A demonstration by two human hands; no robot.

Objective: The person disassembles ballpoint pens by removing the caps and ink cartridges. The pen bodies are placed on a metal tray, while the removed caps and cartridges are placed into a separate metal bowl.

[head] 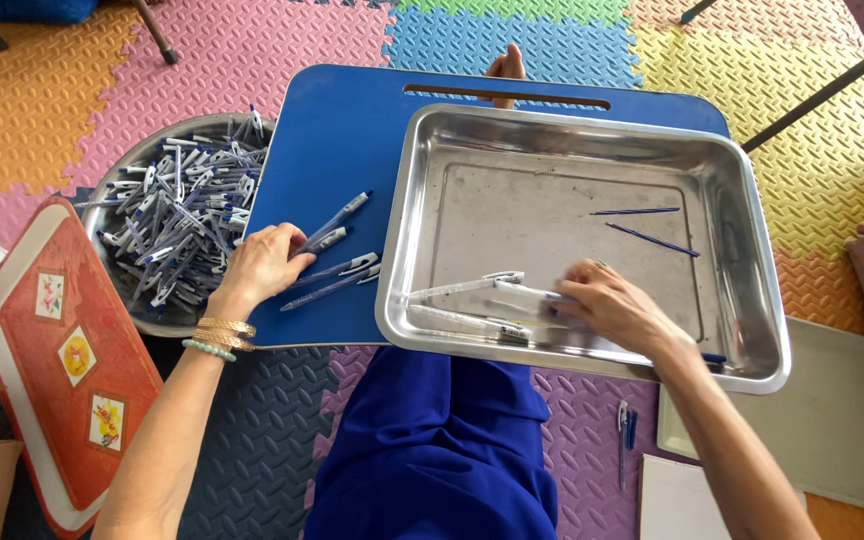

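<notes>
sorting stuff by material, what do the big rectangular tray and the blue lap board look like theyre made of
The tray looks like stainless steel: silvery, shiny, scuffed on the base, with a rolled rim. The blue lap board seems to be smooth matt plastic or coated board; the picture cannot settle which.

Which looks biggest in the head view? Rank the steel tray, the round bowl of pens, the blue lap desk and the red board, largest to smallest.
1. Blue lap desk, though the tray hides much of it.
2. Steel tray.
3 and 4. Round bowl of pens and red board: too alike to rank, since the desk hides part of the bowl and the board lies nearer the camera.
</notes>
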